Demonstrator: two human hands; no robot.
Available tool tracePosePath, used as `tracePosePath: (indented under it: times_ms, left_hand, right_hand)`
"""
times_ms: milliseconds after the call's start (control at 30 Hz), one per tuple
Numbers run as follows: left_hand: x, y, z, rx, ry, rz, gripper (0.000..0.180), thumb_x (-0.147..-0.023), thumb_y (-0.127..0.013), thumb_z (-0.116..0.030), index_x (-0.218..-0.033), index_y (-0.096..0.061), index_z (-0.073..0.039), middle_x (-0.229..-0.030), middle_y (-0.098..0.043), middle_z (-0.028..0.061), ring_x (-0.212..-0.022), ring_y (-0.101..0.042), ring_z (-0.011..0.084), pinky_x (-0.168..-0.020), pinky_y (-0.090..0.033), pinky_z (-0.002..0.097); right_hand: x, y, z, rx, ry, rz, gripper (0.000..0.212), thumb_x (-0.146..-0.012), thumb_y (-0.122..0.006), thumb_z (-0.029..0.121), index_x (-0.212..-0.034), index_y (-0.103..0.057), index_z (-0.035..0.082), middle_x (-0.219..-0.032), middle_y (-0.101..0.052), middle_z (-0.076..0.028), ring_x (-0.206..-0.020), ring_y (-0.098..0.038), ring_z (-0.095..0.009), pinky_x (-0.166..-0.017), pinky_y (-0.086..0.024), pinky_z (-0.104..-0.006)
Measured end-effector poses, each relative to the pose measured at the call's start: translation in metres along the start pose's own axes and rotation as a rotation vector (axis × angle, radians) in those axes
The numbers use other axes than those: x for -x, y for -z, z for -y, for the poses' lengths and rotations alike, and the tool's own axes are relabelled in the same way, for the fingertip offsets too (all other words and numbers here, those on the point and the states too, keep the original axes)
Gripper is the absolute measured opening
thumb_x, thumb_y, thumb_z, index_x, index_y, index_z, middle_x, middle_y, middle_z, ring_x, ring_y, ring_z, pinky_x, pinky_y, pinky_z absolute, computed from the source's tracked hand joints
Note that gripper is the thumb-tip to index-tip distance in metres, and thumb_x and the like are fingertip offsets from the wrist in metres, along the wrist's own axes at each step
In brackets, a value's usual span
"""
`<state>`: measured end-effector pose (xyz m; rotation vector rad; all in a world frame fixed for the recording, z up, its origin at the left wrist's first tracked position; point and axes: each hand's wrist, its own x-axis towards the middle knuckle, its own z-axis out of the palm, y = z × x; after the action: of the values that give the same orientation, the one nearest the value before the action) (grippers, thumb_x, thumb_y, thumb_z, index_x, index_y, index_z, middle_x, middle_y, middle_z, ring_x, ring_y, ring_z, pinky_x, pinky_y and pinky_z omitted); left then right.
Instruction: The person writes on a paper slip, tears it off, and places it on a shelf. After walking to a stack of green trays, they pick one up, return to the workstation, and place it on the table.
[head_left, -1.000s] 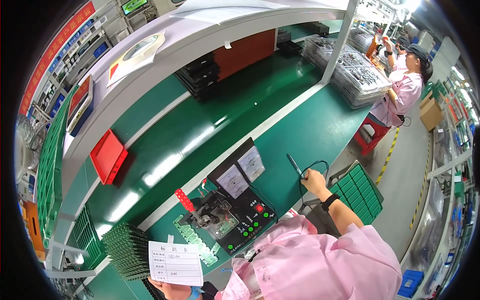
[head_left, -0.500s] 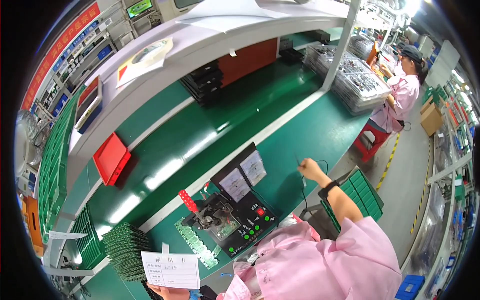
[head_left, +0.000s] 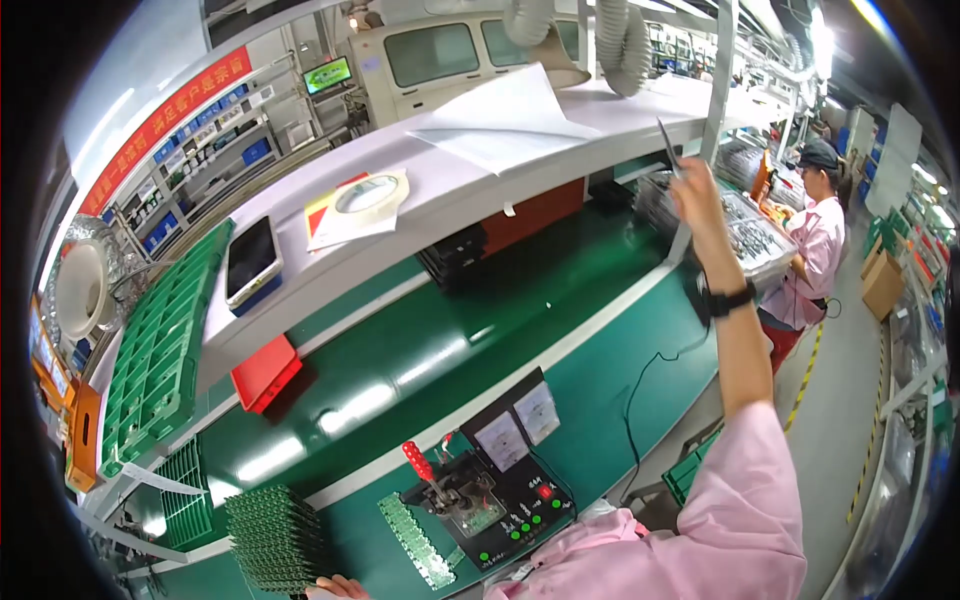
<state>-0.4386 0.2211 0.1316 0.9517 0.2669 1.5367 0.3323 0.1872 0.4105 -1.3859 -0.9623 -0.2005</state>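
Trainee: Location of the slim implement (head_left: 668,147)?

Instructor: In the right hand (head_left: 698,195), which is lifted over the bench (head_left: 590,400). In the head view it overlaps the edge of the white shelf (head_left: 620,140); the true gap cannot be judged. Its narrow end points up and away.

Trainee: State of the fingers?

Instructor: Right: closed around the lower part of the implement. Left hand (head_left: 338,588): fingers side by side at the lower edge of view, just beside the stack of green boards (head_left: 270,540). Whether they grip anything cannot be told.

Trainee: Handling properties?

Instructor: By judgement, the implement is light and stiff, with a smooth shaft that may slip. Grip the shaft between thumb and fingers, clear of the narrow end. The boards are probably stiff but fragile; lift by the outer edges and avoid bending. Apply equal care to the pale green strip (head_left: 415,540) beside the lever fixture (head_left: 470,510).
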Motion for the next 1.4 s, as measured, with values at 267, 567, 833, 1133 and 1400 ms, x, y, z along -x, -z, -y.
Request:
tracePosePath:
  times_ms: [267, 567, 833, 1133, 1400]
  left_hand:
    - [-0.01, 0.07, 0.005, 0.039, 0.154, -0.057, 0.017, -0.082, -0.061, -0.02, -0.09, -0.054, -0.006, -0.093, -0.058, 0.0127, -0.079, -0.056, 0.0257, -0.068, -0.046, 0.0421]
    - [0.102, 0.112, -0.027, 0.066, 0.275, -0.316, 0.023, -0.087, -0.056, -0.024, -0.101, -0.054, -0.006, -0.106, -0.059, 0.0137, -0.096, -0.057, 0.0274, -0.084, -0.048, 0.0427]
    - [0.078, -0.186, -0.048, -0.954, 0.025, -0.83, 0.006, -0.078, -0.065, 0.002, -0.084, -0.064, 0.0, -0.078, -0.062, 0.002, -0.068, -0.055, 0.0069, -0.062, -0.042, 0.0208]
    - [0.189, -0.112, -0.091, -0.779, -0.127, -1.091, 0.008, -0.08, -0.065, 0.006, -0.086, -0.064, 0.001, -0.084, -0.064, 0.0023, -0.077, -0.057, 0.0081, -0.069, -0.045, 0.0208]
    - [0.279, -0.053, -0.214, -0.77, -0.171, -1.181, 0.008, -0.081, -0.065, 0.007, -0.087, -0.063, 0.003, -0.085, -0.064, 0.0043, -0.079, -0.058, 0.0089, -0.072, -0.047, 0.0215]
  right_hand:
    - [-0.154, -0.129, 0.049, 0.702, 0.057, 0.658, 0.013, -0.077, -0.06, 0.01, -0.087, -0.067, 0.004, -0.081, -0.068, -0.013, -0.075, -0.063, -0.019, -0.071, -0.049, -0.0331]
    - [-0.091, -0.183, 0.085, 0.439, 0.443, 0.936, 0.02, -0.075, -0.066, 0.014, -0.092, -0.07, 0.004, -0.081, -0.069, -0.01, -0.077, -0.063, -0.018, -0.074, -0.048, -0.0305]
    - [0.057, -0.114, 0.135, 0.246, 0.66, 0.465, 0.022, -0.093, -0.049, 0.008, -0.111, -0.059, 0.0, -0.116, -0.056, -0.015, -0.11, -0.053, -0.028, -0.098, -0.039, -0.0367]
    - [0.377, -0.074, 0.154, -0.349, -0.645, 1.764, 0.024, -0.08, -0.065, 0.017, -0.092, -0.062, -0.003, -0.092, -0.06, -0.011, -0.083, -0.056, -0.018, -0.075, -0.044, -0.0276]
    - [0.528, -0.16, 0.304, -0.224, -0.697, 2.009, 0.011, -0.086, -0.062, 0.007, -0.089, -0.062, -0.003, -0.084, -0.063, -0.007, -0.081, -0.06, -0.013, -0.076, -0.047, -0.0245]
